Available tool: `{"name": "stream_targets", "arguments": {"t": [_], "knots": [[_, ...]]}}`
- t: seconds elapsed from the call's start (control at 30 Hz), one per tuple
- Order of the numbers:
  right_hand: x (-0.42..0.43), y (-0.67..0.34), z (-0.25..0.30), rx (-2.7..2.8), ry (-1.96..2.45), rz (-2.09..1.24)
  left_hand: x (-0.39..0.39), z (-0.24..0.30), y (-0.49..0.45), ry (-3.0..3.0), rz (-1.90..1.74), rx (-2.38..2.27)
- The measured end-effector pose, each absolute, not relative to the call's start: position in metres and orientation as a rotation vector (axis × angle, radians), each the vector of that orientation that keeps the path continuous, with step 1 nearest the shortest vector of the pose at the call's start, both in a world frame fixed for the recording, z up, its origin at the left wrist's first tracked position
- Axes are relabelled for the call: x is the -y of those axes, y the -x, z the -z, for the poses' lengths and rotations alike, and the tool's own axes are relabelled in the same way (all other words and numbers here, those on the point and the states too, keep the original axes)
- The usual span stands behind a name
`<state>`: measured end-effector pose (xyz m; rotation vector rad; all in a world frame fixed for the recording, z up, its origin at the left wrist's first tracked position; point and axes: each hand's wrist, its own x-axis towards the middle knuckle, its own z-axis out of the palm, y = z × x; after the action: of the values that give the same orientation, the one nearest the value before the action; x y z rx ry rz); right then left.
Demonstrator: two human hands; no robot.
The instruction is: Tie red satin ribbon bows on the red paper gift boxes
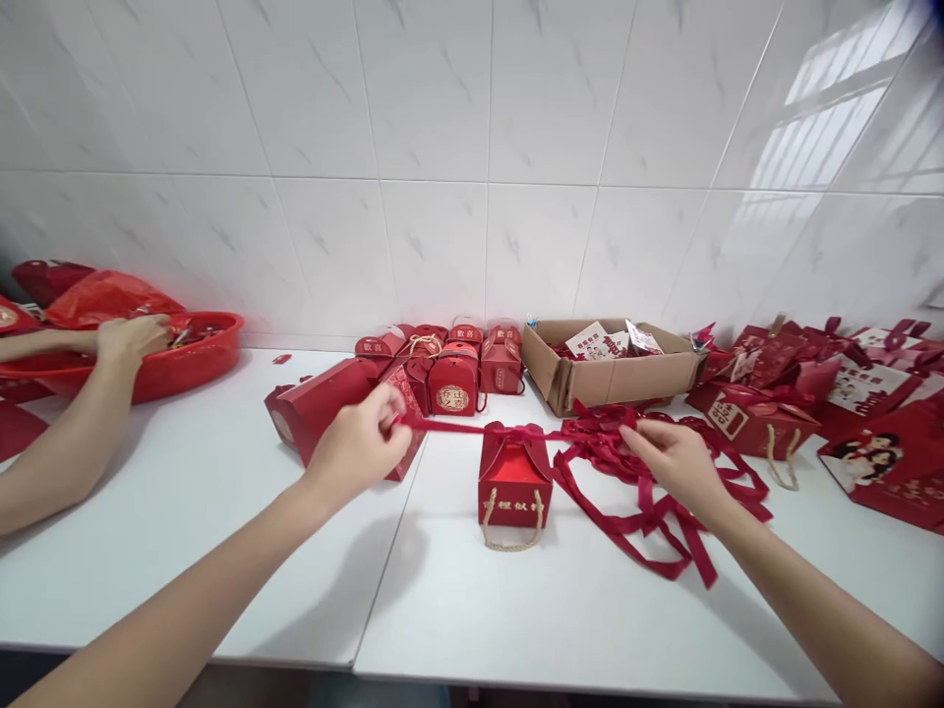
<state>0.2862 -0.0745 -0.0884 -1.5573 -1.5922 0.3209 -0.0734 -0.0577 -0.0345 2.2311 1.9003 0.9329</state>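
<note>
A small red gift box (514,479) with a rope handle stands upright on the white table (516,610), between my hands. A red ribbon (449,427) runs taut across its top. My left hand (361,442) pinches the ribbon's left end. My right hand (675,457) is closed on the ribbon's right end, above a loose heap of red ribbons (649,501).
Several closed red boxes (453,374) stand by the tiled wall, with a larger red box (324,403) behind my left hand. A cardboard box (612,374) holds cards. Red bags (877,433) crowd the right. Another person's hand (133,334) reaches into a red basin (199,359) at left.
</note>
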Motion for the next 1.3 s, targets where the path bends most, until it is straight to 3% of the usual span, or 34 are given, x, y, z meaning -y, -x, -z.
{"name": "stream_targets", "arguments": {"t": [0.13, 0.3, 0.4, 0.47, 0.53, 0.63, 0.83, 1.17, 1.3], "knots": [[0.082, -0.322, 0.12, 1.769, 1.94, -0.163, 0.068, 0.08, 0.098, -2.168, -0.464, -2.251], [0.083, -0.328, 0.123, 1.831, 2.138, -0.145, 0.065, 0.099, 0.097, -2.183, -0.249, -2.332], [0.082, -0.32, 0.11, 1.812, 2.033, 0.046, 0.067, 0.093, 0.086, -2.221, -0.263, -2.338], [0.081, -0.307, 0.098, 1.801, 1.825, 0.069, 0.07, 0.086, 0.074, -2.296, -0.509, -2.136], [0.078, -0.287, 0.087, 1.824, 1.614, -0.137, 0.071, 0.079, 0.057, -2.311, -0.836, -1.767], [0.069, -0.251, 0.075, 1.895, 1.458, -0.502, 0.06, 0.07, 0.029, -2.241, -1.026, -1.415], [0.043, -0.23, 0.071, 2.031, 1.503, -1.045, 0.035, 0.068, -0.006, -2.43, -0.639, -1.087], [0.046, -0.254, 0.076, 1.974, 1.536, -1.341, 0.024, 0.073, -0.018, -2.448, -0.562, -0.949], [0.046, -0.254, 0.077, 1.939, 1.297, -1.443, 0.027, 0.079, -0.02, -2.429, -0.674, -0.972]]}}
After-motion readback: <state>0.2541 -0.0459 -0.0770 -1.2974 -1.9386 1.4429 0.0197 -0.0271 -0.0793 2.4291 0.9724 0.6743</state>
